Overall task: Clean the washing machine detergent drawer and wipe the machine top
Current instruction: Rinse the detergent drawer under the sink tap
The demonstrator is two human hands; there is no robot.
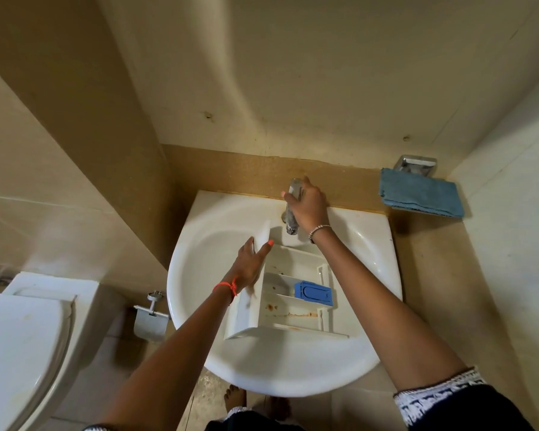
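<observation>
The white plastic detergent drawer (290, 275) lay in the white ceramic basin (358, 253), long axis pointing away from the person, far end beneath the chrome tap (294, 189). The left hand (251, 264) gripped its left wall; the right hand (308, 205) grasped the tap.

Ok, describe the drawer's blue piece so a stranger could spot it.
Find the white sink at centre. A white detergent drawer lies in it. The blue piece sits in its middle compartment, at the right: the only coloured part of the drawer.
</observation>
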